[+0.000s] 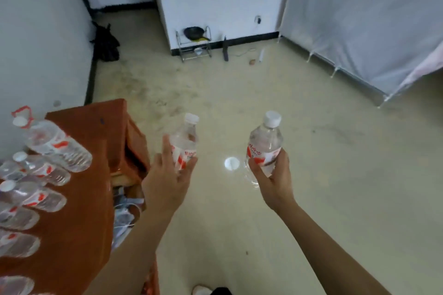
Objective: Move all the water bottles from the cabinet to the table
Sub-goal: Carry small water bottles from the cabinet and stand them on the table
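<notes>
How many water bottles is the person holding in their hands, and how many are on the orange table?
Held bottles: 2, the left bottle in the left hand and the right bottle in the right hand.
Table bottles: at least 6 on the orange table; the picture's edge cuts some off.
Total: at least 8.

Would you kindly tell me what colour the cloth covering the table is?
The cloth is a plain rusty orange-brown, seen best at the left of the head view.
</notes>
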`<action>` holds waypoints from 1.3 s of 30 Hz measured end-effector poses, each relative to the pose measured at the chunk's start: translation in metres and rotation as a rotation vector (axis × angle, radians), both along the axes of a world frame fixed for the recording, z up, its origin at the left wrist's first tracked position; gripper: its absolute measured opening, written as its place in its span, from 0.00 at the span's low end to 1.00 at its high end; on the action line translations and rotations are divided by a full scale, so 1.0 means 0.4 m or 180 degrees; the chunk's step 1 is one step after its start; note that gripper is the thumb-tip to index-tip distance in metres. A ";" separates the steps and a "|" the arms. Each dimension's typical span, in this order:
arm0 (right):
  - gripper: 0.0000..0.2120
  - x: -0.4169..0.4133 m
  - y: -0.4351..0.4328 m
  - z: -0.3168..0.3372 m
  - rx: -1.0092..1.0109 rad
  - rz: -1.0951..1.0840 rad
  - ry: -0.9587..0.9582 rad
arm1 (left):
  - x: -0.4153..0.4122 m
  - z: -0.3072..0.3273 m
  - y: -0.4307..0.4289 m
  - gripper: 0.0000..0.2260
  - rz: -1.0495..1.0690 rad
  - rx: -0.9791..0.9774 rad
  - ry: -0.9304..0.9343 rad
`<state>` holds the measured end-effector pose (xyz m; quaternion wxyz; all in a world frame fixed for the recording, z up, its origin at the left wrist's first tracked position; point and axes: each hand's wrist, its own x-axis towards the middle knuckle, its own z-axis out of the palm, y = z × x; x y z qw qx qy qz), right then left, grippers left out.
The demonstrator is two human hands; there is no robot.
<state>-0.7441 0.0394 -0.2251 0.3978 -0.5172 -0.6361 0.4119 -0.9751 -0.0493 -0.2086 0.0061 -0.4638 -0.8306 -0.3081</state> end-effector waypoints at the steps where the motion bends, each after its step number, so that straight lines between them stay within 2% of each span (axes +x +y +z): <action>1: 0.23 0.077 -0.006 0.014 0.0104 -0.0121 -0.0072 | 0.063 0.012 0.027 0.37 -0.0208 0.0065 0.0057; 5: 0.25 0.443 -0.062 0.058 0.0419 -0.0668 -0.0383 | 0.400 0.058 0.102 0.37 -0.0970 0.0276 0.0168; 9: 0.26 0.828 -0.181 0.079 0.0513 -0.1227 -0.0667 | 0.786 0.087 0.105 0.35 -0.1627 0.0221 0.0117; 13: 0.36 1.198 -0.316 0.111 0.0634 -0.1897 -0.1333 | 1.162 0.107 0.088 0.34 -0.2386 0.0115 0.0131; 17: 0.38 1.494 -0.427 0.132 0.0596 -0.2377 -0.1775 | 1.469 0.115 0.083 0.32 -0.3188 0.0253 0.0651; 23: 0.36 1.810 -0.568 0.070 0.0452 -0.3072 -0.2411 | 1.862 0.082 0.119 0.27 -0.3974 0.0697 0.1040; 27: 0.33 1.985 -0.610 0.022 0.0257 -0.3545 -0.2555 | 2.130 0.038 0.166 0.26 -0.4376 0.0766 0.1122; 32: 0.33 2.252 -0.562 -0.004 -0.0027 -0.3797 -0.2732 | 2.470 -0.005 0.255 0.25 -0.4886 0.0902 0.1045; 39: 0.37 2.634 -0.443 0.072 -0.0250 -0.4007 -0.2759 | 2.934 0.036 0.426 0.25 -0.5419 0.0761 0.0750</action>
